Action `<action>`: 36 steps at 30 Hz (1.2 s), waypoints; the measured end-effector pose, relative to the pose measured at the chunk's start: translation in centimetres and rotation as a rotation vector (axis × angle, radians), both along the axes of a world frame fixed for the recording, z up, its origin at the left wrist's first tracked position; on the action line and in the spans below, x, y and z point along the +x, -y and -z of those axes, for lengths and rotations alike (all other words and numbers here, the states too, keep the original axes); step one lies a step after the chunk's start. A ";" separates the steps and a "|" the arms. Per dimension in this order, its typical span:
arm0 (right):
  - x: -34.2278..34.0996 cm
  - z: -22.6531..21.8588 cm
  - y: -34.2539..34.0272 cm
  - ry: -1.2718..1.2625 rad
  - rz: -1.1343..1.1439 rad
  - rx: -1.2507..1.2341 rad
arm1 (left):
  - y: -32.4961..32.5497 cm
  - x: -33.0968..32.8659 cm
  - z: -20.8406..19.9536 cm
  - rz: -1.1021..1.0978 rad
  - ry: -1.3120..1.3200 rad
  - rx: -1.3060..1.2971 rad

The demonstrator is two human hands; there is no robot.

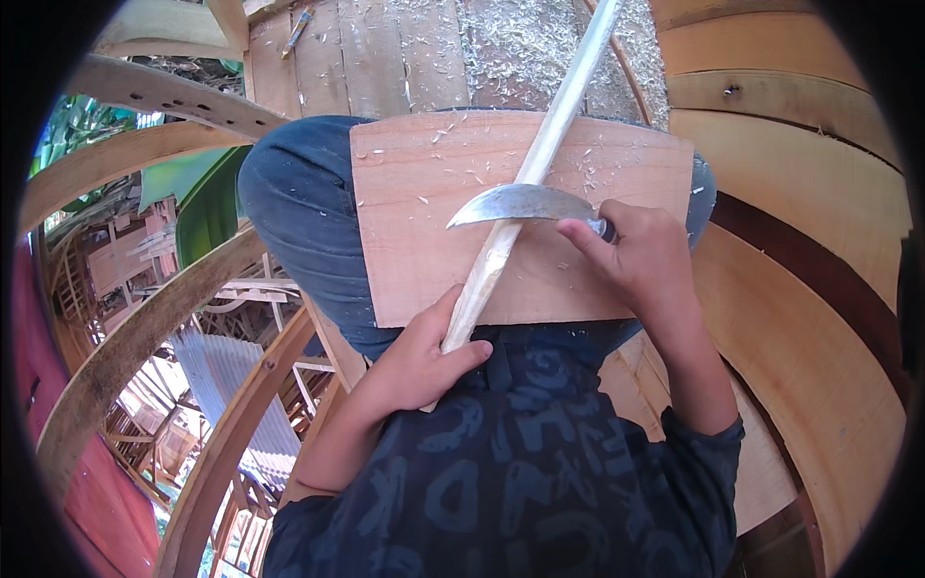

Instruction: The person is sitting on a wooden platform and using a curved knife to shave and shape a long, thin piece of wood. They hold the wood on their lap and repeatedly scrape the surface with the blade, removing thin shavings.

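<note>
A long pale wooden stick (552, 138) runs slantwise from my lap up past the top edge of the view. My left hand (416, 358) is wrapped round its near end. In my right hand (644, 252) is a knife with a broad curved blade (525, 204), its dark handle mostly covered by my fingers. The blade lies across the middle of the stick, its tip pointing left. Beneath both, a flat wooden board (424, 222) rests over my thighs, with a few shavings scattered on it.
Shavings (525, 48) pile on the plank floor (371, 58) ahead. A small pen-like object (297, 34) lies at the far left. Curved plank walls (790, 183) rise close on my right. Open wooden ribs (164, 308) stand at my left, with corrugated sheet (236, 385) beyond.
</note>
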State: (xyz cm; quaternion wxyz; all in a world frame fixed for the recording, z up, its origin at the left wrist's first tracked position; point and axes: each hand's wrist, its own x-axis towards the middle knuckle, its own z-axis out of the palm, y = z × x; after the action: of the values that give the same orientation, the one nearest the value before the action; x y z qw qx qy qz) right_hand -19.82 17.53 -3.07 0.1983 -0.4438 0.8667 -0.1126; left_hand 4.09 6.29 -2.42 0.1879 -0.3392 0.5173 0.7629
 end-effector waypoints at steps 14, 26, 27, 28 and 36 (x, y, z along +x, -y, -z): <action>-1.5 -0.2 1.6 -0.014 -0.068 0.021 | 0.1 1.1 0.8 -0.116 -0.003 0.389; -3.9 -0.2 2.8 -0.016 -0.061 0.080 | -0.2 2.7 1.4 -0.243 -0.014 0.711; -2.9 -0.2 3.0 -0.020 -0.096 0.080 | -0.1 2.8 1.5 -0.245 -0.013 0.710; -2.0 -0.3 3.1 -0.028 -0.131 0.085 | -0.1 2.9 1.5 -0.253 -0.008 0.715; -6.1 0.2 4.1 -0.140 0.038 0.053 | 0.2 2.7 1.2 -0.272 0.002 0.769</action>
State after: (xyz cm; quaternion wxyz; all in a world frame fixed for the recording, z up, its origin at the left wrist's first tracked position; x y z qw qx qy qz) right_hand -25.95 13.48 -3.32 0.1469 -0.4284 0.8894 -0.0622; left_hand 6.78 6.04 -3.58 0.1988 -0.3102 0.1447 0.9183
